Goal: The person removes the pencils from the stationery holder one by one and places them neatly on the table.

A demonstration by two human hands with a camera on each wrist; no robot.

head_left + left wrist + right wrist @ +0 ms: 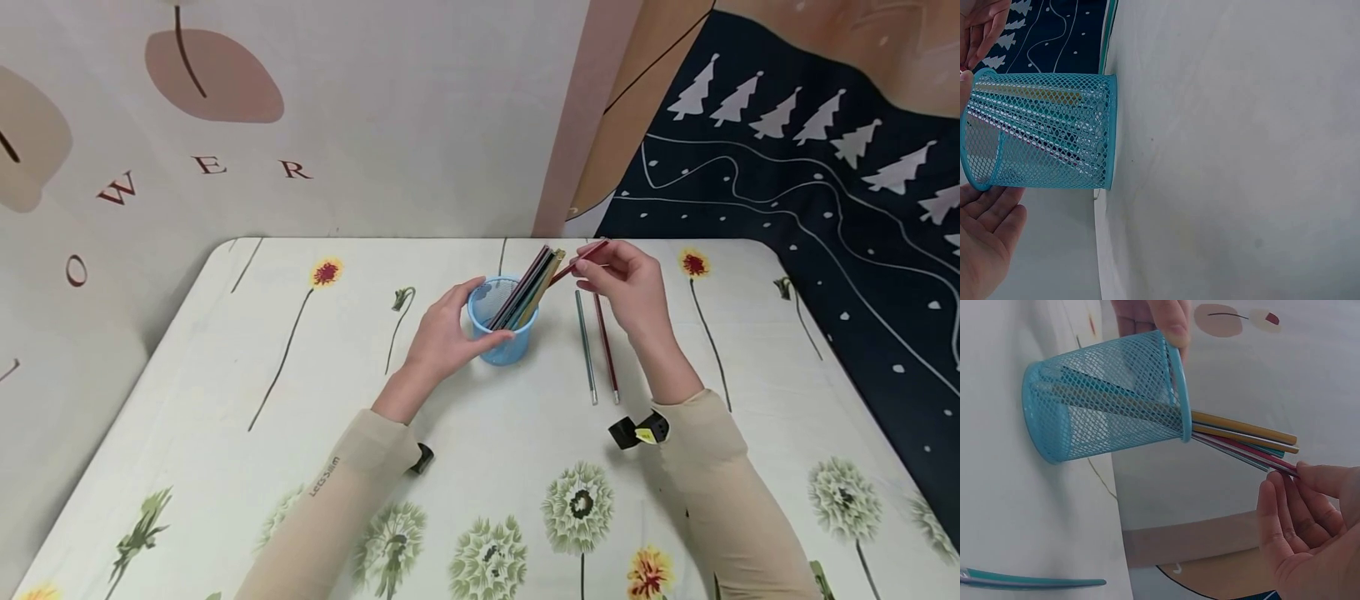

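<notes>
A light-blue mesh pencil cup (504, 348) stands at the table's middle, holding a bundle of pencils (527, 287) that lean right over its rim. My left hand (450, 329) grips the cup near the top, thumb across the near side and fingers at the far left. To the right of it, my right hand (630, 287) pinches a dark-red pencil (1284, 467) near its upper end, between thumb and fingertips. The red pencil's lower part runs towards the cup's rim, beside yellow and teal pencils. The mesh (1035, 150) shows the other pencils' lower ends inside the cup.
A teal pencil (586, 346) and another red pencil (606, 350) lie side by side on the flower-printed tablecloth (517, 450), just right of the cup. A pale printed wall cloth (420, 125) rises behind the table, with a dark tree-patterned cloth (750, 179) at the right.
</notes>
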